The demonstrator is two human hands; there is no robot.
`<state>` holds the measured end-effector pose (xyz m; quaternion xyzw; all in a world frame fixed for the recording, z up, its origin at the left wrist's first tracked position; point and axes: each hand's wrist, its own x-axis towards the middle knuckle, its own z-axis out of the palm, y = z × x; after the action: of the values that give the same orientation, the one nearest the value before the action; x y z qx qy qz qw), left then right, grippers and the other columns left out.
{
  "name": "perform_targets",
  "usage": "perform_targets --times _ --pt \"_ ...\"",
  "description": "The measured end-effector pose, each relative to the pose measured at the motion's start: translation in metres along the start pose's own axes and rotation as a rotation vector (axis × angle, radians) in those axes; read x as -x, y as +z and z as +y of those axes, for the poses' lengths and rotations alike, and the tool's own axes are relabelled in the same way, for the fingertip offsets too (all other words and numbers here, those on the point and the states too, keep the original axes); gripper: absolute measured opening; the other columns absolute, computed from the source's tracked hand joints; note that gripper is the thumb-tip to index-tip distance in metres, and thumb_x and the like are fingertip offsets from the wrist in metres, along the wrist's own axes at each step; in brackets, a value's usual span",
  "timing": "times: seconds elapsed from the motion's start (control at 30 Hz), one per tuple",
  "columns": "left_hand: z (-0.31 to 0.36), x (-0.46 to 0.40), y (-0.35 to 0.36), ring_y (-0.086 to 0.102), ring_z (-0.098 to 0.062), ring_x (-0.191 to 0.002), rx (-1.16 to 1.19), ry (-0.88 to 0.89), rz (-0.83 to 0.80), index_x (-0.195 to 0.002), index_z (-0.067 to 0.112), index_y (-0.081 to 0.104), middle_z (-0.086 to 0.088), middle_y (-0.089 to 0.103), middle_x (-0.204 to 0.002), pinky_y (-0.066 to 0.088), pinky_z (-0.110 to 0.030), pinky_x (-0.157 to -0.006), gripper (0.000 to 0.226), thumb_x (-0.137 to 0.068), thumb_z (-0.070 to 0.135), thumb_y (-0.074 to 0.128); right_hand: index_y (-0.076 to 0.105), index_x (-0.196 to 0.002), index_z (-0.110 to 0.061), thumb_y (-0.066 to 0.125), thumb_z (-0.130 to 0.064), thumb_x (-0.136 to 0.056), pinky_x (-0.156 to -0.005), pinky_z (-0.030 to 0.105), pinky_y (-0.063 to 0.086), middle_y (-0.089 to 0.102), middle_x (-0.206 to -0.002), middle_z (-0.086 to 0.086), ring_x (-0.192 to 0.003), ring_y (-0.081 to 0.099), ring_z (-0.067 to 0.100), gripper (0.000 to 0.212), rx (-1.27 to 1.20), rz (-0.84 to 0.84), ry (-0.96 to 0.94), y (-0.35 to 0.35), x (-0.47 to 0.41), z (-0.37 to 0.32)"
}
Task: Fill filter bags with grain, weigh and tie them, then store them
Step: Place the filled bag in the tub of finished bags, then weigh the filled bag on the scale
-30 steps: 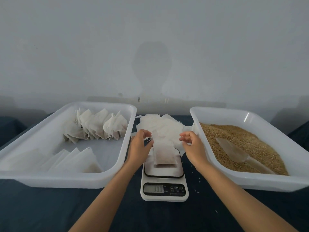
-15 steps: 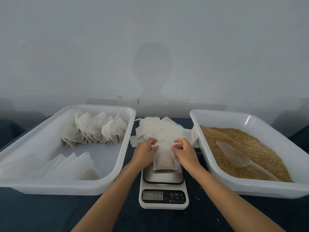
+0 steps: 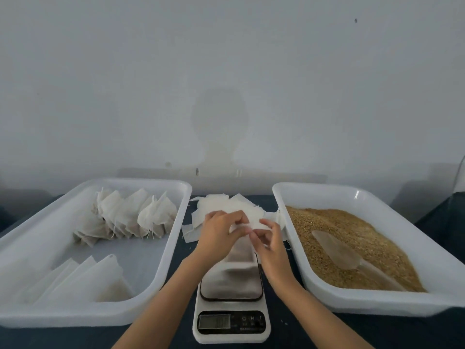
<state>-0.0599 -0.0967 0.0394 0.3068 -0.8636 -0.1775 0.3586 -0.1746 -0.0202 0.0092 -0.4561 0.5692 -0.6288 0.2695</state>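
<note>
Paper bag [image 3: 239,255] below both pinching hands

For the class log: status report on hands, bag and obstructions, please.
Left hand and right hand both pinching the filled bag by its top, over the scale. Bag blurred. Nothing in the way.

Plain grey wall [image 3: 226,71], dark tabletop [image 3: 352,333]
</note>
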Motion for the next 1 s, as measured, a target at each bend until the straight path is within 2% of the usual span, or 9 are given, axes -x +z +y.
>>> perform_targets --times 0.13,0.23,0.3,0.37,0.5,0.6,0.7,0.8,1.0 --pt "0.042 -0.02 -0.011 0.051 -0.008 -0.067 0.133 0.101 0.098 -0.075 0.017 0.06 0.013 0.059 -0.068 0.039 -0.036 -0.082 0.017 -0.088 0.028 0.061 0.043 -0.126 -0.025 0.057 -0.037 -0.083 -0.085 0.02 0.05 0.066 -0.104 0.0 -0.1 0.063 0.008 0.047 -0.195 -0.016 0.058 -0.023 0.013 -0.024" --pt "0.074 -0.036 -0.002 0.054 -0.022 -0.07 0.321 0.074 0.086 -0.076 0.014 0.059 -0.005 0.062 -0.072 0.042 -0.036 -0.07 0.019 -0.089 0.027 0.06 0.043 -0.127 -0.026 0.072 -0.043 -0.063 -0.086 0.032 0.054 0.065 -0.111 -0.001 -0.101 0.064 0.013 0.072 -0.176 0.0 0.092 -0.044 0.019 -0.042" --pt "0.089 -0.042 0.009 0.049 -0.019 -0.065 0.432 0.048 0.101 -0.076 0.016 0.056 -0.002 0.059 -0.07 0.039 -0.033 -0.063 0.017 -0.09 0.023 0.061 0.051 -0.12 -0.022 0.078 -0.032 -0.062 -0.072 0.032 0.057 0.067 -0.105 0.002 -0.093 0.068 0.017 0.064 -0.213 0.043 0.101 -0.063 0.02 -0.052" --pt "0.1 -0.046 0.024 0.044 -0.009 -0.063 0.557 0.02 0.125 -0.075 0.016 0.055 0.009 0.054 -0.067 0.036 -0.026 -0.062 0.017 -0.091 0.021 0.061 0.059 -0.108 -0.021 0.078 -0.022 -0.07 -0.06 0.026 0.056 0.07 -0.092 -0.001 -0.081 0.07 0.015 0.043 -0.119 0.088 0.082 -0.087 0.02 -0.059" --pt "0.113 -0.047 0.058 0.046 -0.008 -0.065 0.724 -0.067 0.088 -0.073 0.015 0.054 0.008 0.053 -0.069 0.036 -0.021 -0.063 0.019 -0.091 0.019 0.06 0.061 -0.094 -0.029 0.077 -0.019 -0.075 -0.051 0.02 0.053 0.07 -0.08 -0.008 -0.069 0.069 0.007 0.027 0.128 0.109 0.105 -0.141 0.016 -0.062" --pt "0.113 -0.045 0.082 0.047 -0.008 -0.067 0.628 -0.129 -0.03 -0.072 0.02 0.052 0.008 0.052 -0.07 0.038 -0.021 -0.065 0.022 -0.093 0.021 0.057 0.059 -0.091 -0.032 0.076 -0.017 -0.076 -0.051 0.022 0.055 0.066 -0.084 -0.006 -0.068 0.067 0.006 0.026 0.348 0.059 0.136 -0.175 0.015 -0.059" --pt "0.111 -0.042 0.099 0.048 -0.013 -0.069 0.573 -0.201 -0.165 -0.07 0.02 0.047 0.005 0.05 -0.071 0.042 -0.029 -0.069 0.026 -0.094 0.019 0.056 0.06 -0.094 -0.03 0.075 -0.018 -0.078 -0.073 0.039 0.058 0.065 -0.092 -0.004 -0.081 0.064 0.012 0.025 0.56 0.007 0.125 -0.197 0.012 -0.056" --pt "0.111 -0.04 0.108 0.043 -0.012 -0.063 0.476 -0.239 -0.235 -0.068 0.022 0.045 0.007 0.047 -0.065 0.035 -0.027 -0.064 0.028 -0.094 0.024 0.055 0.061 -0.097 -0.025 0.074 -0.02 -0.079 -0.081 0.047 0.053 0.065 -0.093 -0.001 -0.086 0.062 0.019 0.023 0.683 -0.035 0.096 -0.205 0.009 -0.057" --pt "0.111 -0.043 0.112 0.038 -0.01 -0.06 0.385 -0.218 -0.282 -0.069 0.025 0.041 0.008 0.043 -0.064 0.033 -0.028 -0.063 0.029 -0.096 0.025 0.051 0.061 -0.1 -0.026 0.073 -0.021 -0.079 -0.079 0.042 0.052 0.062 -0.094 -0.006 -0.086 0.06 0.015 0.025 0.777 -0.063 0.049 -0.208 0.005 -0.063"
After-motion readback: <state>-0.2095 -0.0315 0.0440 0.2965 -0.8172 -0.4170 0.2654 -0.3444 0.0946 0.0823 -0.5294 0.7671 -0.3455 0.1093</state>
